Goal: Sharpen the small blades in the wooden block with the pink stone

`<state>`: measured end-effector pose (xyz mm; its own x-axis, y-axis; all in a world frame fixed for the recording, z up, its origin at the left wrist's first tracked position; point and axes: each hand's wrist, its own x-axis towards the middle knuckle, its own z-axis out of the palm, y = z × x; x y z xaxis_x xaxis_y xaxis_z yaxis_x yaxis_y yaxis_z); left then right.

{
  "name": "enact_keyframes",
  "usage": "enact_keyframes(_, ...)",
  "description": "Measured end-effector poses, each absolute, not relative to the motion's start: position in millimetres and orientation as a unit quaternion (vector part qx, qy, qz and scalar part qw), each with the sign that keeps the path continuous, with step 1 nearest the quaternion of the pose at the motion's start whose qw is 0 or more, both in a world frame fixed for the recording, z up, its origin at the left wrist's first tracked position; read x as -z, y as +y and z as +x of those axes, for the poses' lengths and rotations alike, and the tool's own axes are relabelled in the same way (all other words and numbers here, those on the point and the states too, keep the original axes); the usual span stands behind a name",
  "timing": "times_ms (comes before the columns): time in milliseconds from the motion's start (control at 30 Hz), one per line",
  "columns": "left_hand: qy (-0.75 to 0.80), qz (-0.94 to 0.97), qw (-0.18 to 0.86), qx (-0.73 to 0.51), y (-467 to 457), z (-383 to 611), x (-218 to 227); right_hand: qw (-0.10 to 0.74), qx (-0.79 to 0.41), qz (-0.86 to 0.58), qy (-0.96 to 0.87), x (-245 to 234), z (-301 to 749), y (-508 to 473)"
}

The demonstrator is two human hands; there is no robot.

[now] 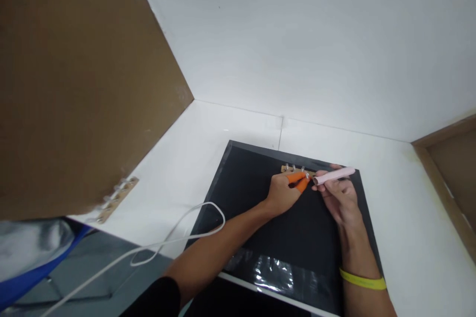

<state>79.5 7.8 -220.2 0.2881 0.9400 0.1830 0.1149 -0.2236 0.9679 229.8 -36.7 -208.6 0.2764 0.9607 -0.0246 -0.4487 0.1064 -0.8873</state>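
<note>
My left hand (284, 190) wears orange covers (302, 185) on its thumb and a finger. Their tips pinch a small, pale, clear-looking piece (307, 175) that is too small to name. In my right hand (344, 198) lies a pink pen-shaped tool (334, 175), its dark hollow-looking end close to the left fingertips. Under and behind my fingers, a tan strip (284, 169) carries several small clear pieces in a row. Part of that strip is hidden by my hands. A black mat (249, 193) lies beneath both hands.
Another tan strip (118, 200) with clear pieces rests on the white table (159, 183) at left. A white cable (148, 246) loops over my left forearm. A brown panel (82, 84) stands left, a white wall (297, 39) behind, and a wooden frame (446, 193) right.
</note>
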Motion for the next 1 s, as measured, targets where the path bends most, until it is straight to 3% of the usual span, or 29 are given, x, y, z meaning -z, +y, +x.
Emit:
enact_keyframes(200,0.400,0.645,0.477,-0.443,7,81,220,0.716,-0.450,-0.444,-0.297,204,226,-37)
enact_keyframes(333,0.397,0.646,0.480,-0.442,7,81,219,0.682,-0.449,-0.456,-0.354,195,222,-41)
enact_keyframes(500,0.404,0.644,0.474,-0.443,8,83,219,0.720,-0.340,-0.499,-0.343,190,217,-45)
enact_keyframes(633,0.401,0.649,0.480,-0.433,8,82,219,0.660,-0.425,-0.484,-0.387,188,217,-51)
enact_keyframes(767,0.409,0.647,0.478,-0.432,8,82,221,0.710,-0.339,-0.510,-0.349,186,217,-54)
enact_keyframes(933,0.401,0.656,0.478,-0.424,8,83,223,0.624,-0.490,-0.472,-0.384,183,218,-59)
enact_keyframes(1000,0.401,0.658,0.475,-0.425,8,83,223,0.658,-0.432,-0.492,-0.372,183,216,-57)
